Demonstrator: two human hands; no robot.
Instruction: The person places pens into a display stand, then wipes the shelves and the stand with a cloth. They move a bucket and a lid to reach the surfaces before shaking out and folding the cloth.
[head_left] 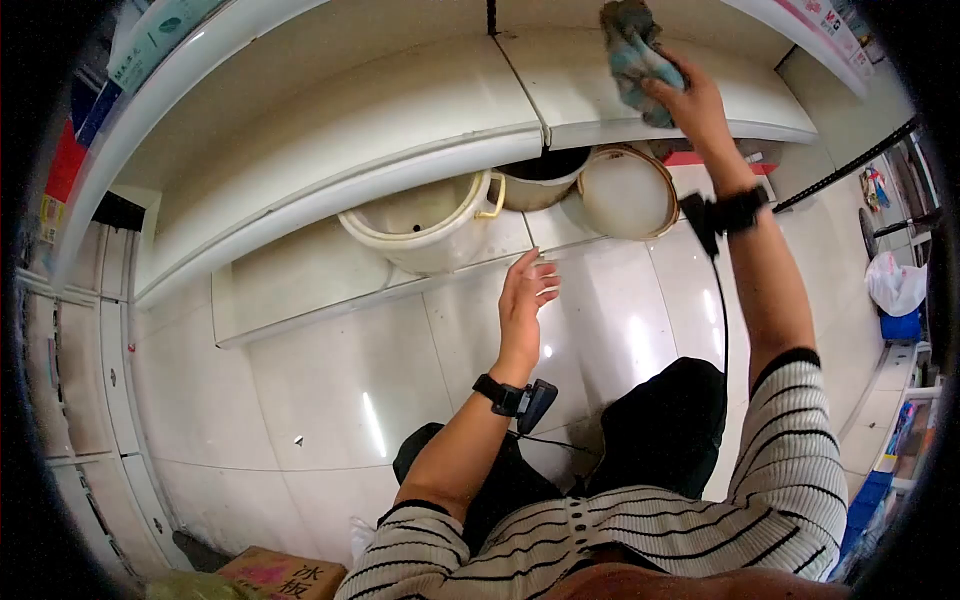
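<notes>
My right hand (690,105) is closed around a crumpled, dirty blue-grey cleaning cloth (637,70), held over the right section of the white shelf (590,88). My left hand (525,305) is empty, its fingers apart, in front of the low bottom shelf (300,285). Near its fingertips, a pale tub (430,250) with a yellowish handle stands on that bottom shelf. Beside the tub are a dark-mouthed pot (545,190) and a round whitish vessel with a brown-stained rim (628,195).
Packaged goods line an upper shelf (190,70) at the left and right. White cabinets (110,370) stand along the left. A cardboard box (285,575) sits on the tiled floor (330,400) at the lower left. A white plastic bag (893,283) is at the far right.
</notes>
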